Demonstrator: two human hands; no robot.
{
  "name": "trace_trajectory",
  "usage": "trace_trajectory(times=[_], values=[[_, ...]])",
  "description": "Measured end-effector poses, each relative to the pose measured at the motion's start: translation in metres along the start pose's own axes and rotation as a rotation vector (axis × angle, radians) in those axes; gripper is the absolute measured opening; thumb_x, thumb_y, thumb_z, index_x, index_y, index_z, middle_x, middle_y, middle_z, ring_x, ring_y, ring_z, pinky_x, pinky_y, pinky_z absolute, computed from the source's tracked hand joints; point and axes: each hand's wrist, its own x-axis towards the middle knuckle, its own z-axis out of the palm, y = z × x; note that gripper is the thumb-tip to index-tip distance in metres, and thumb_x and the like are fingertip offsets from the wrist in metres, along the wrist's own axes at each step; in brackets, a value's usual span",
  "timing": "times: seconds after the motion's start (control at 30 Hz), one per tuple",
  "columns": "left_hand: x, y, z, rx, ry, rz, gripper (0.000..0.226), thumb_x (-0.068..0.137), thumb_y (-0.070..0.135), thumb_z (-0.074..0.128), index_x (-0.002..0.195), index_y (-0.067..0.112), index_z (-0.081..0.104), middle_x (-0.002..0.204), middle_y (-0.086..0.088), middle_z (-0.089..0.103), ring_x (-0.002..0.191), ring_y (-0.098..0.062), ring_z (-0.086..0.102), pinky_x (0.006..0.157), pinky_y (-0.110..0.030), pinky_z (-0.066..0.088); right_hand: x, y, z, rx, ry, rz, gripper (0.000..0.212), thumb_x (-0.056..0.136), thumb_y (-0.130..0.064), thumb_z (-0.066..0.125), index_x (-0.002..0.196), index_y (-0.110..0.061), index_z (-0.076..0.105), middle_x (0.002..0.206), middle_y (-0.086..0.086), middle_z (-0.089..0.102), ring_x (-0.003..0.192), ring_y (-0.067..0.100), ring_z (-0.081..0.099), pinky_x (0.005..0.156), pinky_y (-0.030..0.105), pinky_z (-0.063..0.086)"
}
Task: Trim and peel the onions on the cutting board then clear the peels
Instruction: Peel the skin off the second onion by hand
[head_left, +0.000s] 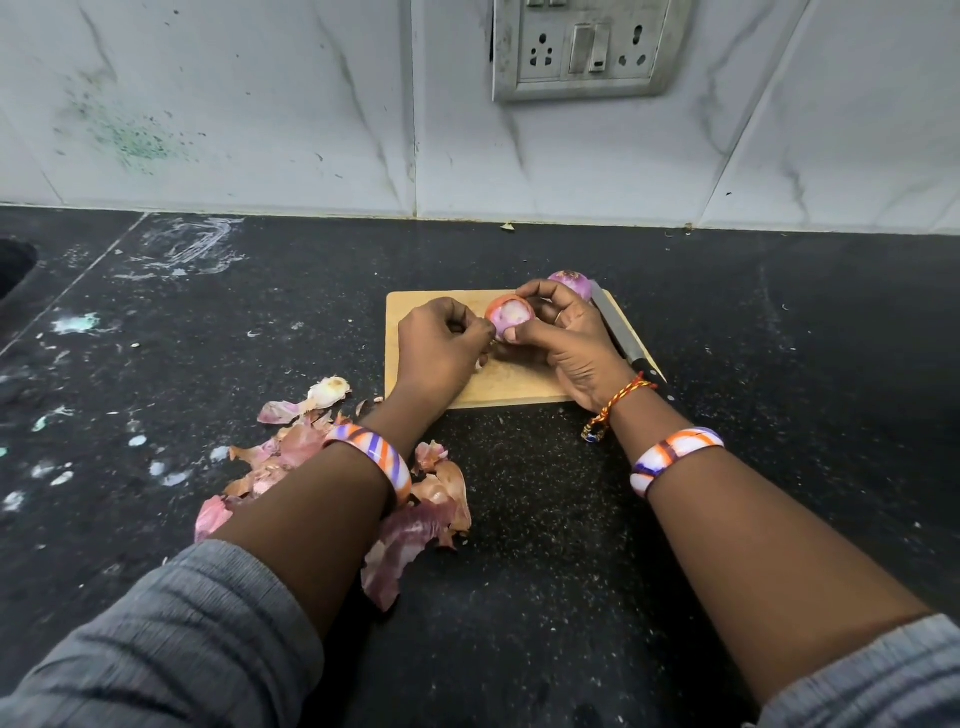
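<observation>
Held onion (510, 317): between the two hands above the cutting board (415, 312), its trimmed pale end turned up toward the camera; some reddish skin remains on its upper rim.
Right hand (566, 338): fingers curled round the onion from the right and from beneath, with the fingertips (524, 291) wrapped over its top edge.
Left hand (441, 343): fingers bunched together, the tips pressed against the onion's lower left side; it seems to pinch a bit of skin there, though what lies between the tips is too small to tell.
Second onion (571, 283): on the far right corner of the board, just behind the right hand's knuckles, purple and peeled.
Knife (618, 332): lies along the board's right edge, just right of the right hand, touching neither hand.
Peels (415, 519): heaped on the dark counter (727, 415), near of the board's left corner, beneath and beside the left forearm, well behind the fingers.
Wrists: a striped bangle (374, 452) on each; a red-yellow thread (618, 400) on the right.
</observation>
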Motion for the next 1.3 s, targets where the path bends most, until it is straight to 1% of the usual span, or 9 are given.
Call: trace_trajectory(times=[0.2,0.33,0.47,0.57,0.67,0.8,0.9,1.03,1.3], values=[[-0.002,0.001,0.003,0.148,0.083,0.055,0.023,0.075,0.005,0.063,0.060,0.014,0.048,0.057,0.003,0.050,0.054,-0.011,0.044,0.050,-0.021,0.034,-0.005,-0.009,0.005,0.077,0.009,0.040,0.029,0.081,0.018,0.050,0.091,-0.009,0.053,0.088,0.007,0.061,0.073,0.023,0.061,0.058,0.030,0.058],[-0.001,-0.001,0.003,0.119,0.132,0.036,0.008,0.076,0.000,0.060,0.073,0.007,0.059,0.070,0.001,0.060,0.058,-0.008,0.053,0.053,-0.009,0.038,-0.003,-0.009,0.003,0.211,0.090,0.058,0.020,0.088,0.007,0.044,0.091,-0.009,0.055,0.087,0.014,0.059,0.072,0.030,0.059,0.059,0.029,0.057],[0.001,-0.003,0.002,-0.128,0.033,-0.024,0.026,0.084,-0.009,0.048,0.077,0.015,0.057,0.077,-0.006,0.065,0.052,-0.009,0.057,0.047,-0.023,0.047,-0.001,-0.008,0.002,0.207,0.069,0.071,0.022,0.089,0.005,0.040,0.095,-0.009,0.055,0.091,0.016,0.059,0.069,0.027,0.062,0.064,0.030,0.057],[0.003,-0.002,-0.001,-0.225,-0.027,-0.068,0.011,0.090,0.009,0.056,0.098,0.008,0.061,0.077,-0.004,0.065,0.046,-0.002,0.053,0.045,-0.019,0.045,-0.001,-0.007,0.003,0.191,0.048,0.060,0.026,0.090,0.006,0.037,0.098,-0.009,0.057,0.095,0.015,0.057,0.075,0.027,0.061,0.070,0.031,0.057],[0.003,-0.002,-0.001,-0.227,-0.071,-0.074,0.027,0.086,0.016,0.063,0.111,0.006,0.060,0.077,-0.004,0.064,0.045,-0.002,0.055,0.049,-0.018,0.049,0.000,-0.008,0.004,0.145,0.033,0.068,0.026,0.091,0.006,0.037,0.104,-0.004,0.056,0.094,0.012,0.058,0.075,0.023,0.061,0.066,0.027,0.057],[0.003,-0.002,0.000,-0.138,-0.080,-0.024,0.021,0.087,0.009,0.059,0.106,0.003,0.066,0.080,-0.008,0.068,0.052,-0.004,0.056,0.058,-0.019,0.051,-0.001,-0.005,0.005,-0.010,-0.001,0.075,0.031,0.092,0.002,0.043,0.121,0.003,0.053,0.084,0.009,0.061,0.059,0.013,0.059,0.055,0.019,0.053],[0.002,-0.001,-0.001,-0.119,-0.075,-0.009,0.010,0.084,0.005,0.061,0.088,0.007,0.069,0.065,-0.004,0.065,0.044,-0.002,0.053,0.053,-0.022,0.049,-0.002,-0.003,0.005,-0.105,-0.047,0.036,0.035,0.089,0.004,0.052,0.123,0.000,0.053,0.092,0.004,0.062,0.067,0.012,0.057,0.053,0.016,0.050],[-0.002,0.001,-0.002,-0.097,-0.041,0.023,0.012,0.078,0.000,0.063,0.077,0.009,0.070,0.052,0.005,0.063,0.041,-0.004,0.055,0.049,-0.021,0.049,-0.002,-0.003,0.003,-0.160,-0.081,0.015,0.039,0.086,0.006,0.055,0.123,-0.003,0.054,0.099,0.004,0.061,0.079,0.012,0.057,0.062,0.018,0.052],[-0.006,0.002,0.001,-0.037,-0.027,0.014,0.009,0.077,-0.003,0.061,0.077,0.004,0.066,0.055,-0.004,0.061,0.036,-0.001,0.053,0.045,-0.018,0.048,-0.001,0.001,-0.001,-0.263,-0.093,-0.073,0.045,0.077,0.009,0.065,0.118,-0.010,0.058,0.111,0.008,0.060,0.106,0.018,0.055,0.096,0.036,0.049]])
